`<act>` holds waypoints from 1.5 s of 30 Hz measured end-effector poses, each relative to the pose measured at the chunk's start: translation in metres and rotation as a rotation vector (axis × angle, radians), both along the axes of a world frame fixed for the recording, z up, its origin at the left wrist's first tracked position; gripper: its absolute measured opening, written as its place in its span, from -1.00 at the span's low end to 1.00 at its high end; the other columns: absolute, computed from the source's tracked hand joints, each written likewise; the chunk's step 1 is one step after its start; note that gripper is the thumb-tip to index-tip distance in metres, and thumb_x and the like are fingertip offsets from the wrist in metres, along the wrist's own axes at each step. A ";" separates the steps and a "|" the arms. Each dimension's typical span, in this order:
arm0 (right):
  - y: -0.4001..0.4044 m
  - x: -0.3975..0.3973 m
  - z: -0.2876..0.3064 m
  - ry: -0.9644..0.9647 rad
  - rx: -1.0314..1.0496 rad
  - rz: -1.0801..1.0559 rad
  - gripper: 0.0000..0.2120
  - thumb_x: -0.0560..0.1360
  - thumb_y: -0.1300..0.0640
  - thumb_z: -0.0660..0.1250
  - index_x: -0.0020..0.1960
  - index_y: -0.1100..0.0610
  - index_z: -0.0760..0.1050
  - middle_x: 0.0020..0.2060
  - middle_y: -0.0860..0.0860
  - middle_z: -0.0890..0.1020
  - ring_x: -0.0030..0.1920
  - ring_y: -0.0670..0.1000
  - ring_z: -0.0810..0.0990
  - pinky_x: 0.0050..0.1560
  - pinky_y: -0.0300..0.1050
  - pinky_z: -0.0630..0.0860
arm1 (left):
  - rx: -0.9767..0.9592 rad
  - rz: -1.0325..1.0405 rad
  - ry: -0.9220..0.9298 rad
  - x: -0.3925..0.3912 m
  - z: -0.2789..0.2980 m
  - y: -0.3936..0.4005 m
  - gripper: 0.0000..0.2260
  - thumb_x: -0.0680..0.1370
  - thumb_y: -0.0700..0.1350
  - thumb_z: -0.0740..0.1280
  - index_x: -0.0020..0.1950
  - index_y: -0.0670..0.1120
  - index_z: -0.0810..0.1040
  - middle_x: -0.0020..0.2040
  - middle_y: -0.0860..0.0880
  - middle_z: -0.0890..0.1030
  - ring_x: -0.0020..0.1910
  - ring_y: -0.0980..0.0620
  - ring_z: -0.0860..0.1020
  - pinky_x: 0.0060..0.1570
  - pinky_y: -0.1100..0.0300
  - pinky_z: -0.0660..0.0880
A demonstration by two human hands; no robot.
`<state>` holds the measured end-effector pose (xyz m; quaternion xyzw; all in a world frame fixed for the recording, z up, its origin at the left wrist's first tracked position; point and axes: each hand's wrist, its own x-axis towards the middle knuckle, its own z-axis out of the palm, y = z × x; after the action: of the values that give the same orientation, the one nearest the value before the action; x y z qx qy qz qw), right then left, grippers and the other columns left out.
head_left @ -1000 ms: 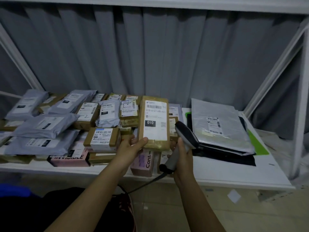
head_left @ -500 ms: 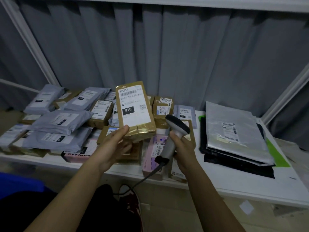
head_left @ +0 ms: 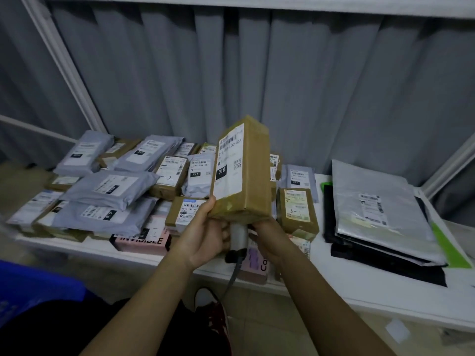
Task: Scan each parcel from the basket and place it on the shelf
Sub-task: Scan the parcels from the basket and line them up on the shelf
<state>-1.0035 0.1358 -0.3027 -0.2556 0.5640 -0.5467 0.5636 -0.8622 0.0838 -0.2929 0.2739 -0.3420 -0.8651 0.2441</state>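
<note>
White shelf board (head_left: 359,286) is backed by a grey pleated curtain (head_left: 282,86); tiled floor is seen below. Grey poly mailers and brown taped boxes are piled on it, too overlapped to be counted; two pink boxes are visible. One brown taped cardboard parcel (head_left: 246,170) is held upright above the shelf, gripped by the left hand (head_left: 203,235). One grey handheld scanner (head_left: 237,240) is grasped by the right hand (head_left: 267,235).

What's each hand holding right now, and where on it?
Left hand grips the brown parcel at its lower left corner. Right hand holds the scanner by its handle.
</note>
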 end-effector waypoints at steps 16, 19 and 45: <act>0.028 -0.038 0.006 0.215 -0.192 -0.197 -0.28 0.43 0.21 0.47 0.45 -0.12 0.21 0.18 0.02 0.59 0.12 0.07 0.61 -0.17 -0.14 0.63 | -0.311 0.111 -0.276 -0.020 -0.002 -0.010 -0.58 0.38 0.10 0.40 0.18 -0.06 0.58 0.08 -0.04 0.67 0.12 -0.01 0.61 0.14 0.08 0.50; 0.022 -0.050 -0.001 0.004 -0.178 -0.422 -0.54 0.47 0.18 0.43 0.29 0.00 0.36 0.09 0.07 0.64 0.03 0.09 0.65 -0.13 -0.03 0.60 | -0.416 0.150 -0.378 -0.030 -0.004 -0.017 -0.59 0.42 0.20 0.39 0.16 0.00 0.61 0.12 0.02 0.64 0.16 0.05 0.55 0.14 0.15 0.46; -0.176 -0.256 -0.109 0.704 0.450 -0.479 -0.64 0.58 -0.02 0.17 0.35 0.02 0.42 0.21 0.10 0.57 0.14 0.17 0.55 0.16 0.13 0.52 | -0.555 0.260 -0.500 -0.086 -0.032 -0.106 -0.81 0.54 -0.23 0.35 -0.12 0.08 0.57 -0.03 0.14 0.56 -0.11 0.22 0.52 -0.34 0.46 0.47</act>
<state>-1.2597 -0.0404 -0.4119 -0.1597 0.8679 -0.4057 0.2379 -0.9481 -0.0218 -0.3253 0.4409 -0.5743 -0.6082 0.3255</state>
